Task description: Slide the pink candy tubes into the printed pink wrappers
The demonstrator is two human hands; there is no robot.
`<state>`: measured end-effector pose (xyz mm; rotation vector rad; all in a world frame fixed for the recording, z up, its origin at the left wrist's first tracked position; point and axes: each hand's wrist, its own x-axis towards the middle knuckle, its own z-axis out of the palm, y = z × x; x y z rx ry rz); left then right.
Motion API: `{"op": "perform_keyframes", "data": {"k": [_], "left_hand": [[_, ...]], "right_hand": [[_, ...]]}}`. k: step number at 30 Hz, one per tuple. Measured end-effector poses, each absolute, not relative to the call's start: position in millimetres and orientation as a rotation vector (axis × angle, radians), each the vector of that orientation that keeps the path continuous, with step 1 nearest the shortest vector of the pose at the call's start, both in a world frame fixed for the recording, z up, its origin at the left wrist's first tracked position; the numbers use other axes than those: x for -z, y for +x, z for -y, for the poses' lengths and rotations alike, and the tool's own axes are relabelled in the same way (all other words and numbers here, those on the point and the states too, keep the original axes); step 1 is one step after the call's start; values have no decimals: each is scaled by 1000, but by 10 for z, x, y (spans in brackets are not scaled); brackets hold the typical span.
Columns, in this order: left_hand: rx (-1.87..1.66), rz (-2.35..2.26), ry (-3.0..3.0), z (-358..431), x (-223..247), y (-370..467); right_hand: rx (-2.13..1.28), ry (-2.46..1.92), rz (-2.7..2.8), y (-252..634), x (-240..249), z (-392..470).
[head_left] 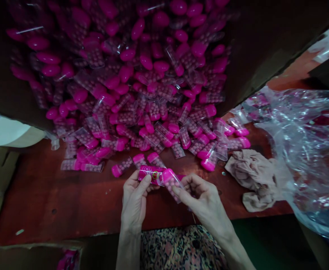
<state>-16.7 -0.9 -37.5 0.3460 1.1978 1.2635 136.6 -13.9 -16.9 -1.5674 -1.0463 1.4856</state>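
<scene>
My left hand [135,198] is closed on a shiny pink printed sleeve [151,174], its thumb pressed along the front. In my right hand [202,197] is a clear tube with a pink cap [170,180], filled with small pink balls and tilted cap-up. The capped end sits against the right end of the sleeve; I cannot tell whether any of it is inside. Part of another pink piece shows behind the right fingers. Just beyond both hands lie loose capped tubes [122,167] on the red-brown table [91,202].
A large heap of similar tubes [153,93] spills from a dark box [254,48]. A crumpled beige cloth [250,176] and clear plastic bags [308,150] lie on the right. At the left stands a white bowl [15,133]. An open carton [35,257] sits below the table edge.
</scene>
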Motion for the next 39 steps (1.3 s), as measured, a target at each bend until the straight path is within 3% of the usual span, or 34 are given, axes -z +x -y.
{"op": "perform_keyframes", "data": {"k": [13, 39], "left_hand": [[-1223, -1176, 361, -6, 342, -153], [-1272, -1175, 220, -40, 364, -84]], "right_hand": [[-1810, -1361, 668, 1455, 311, 132], [-1408, -1491, 842, 1392, 162, 128]]}}
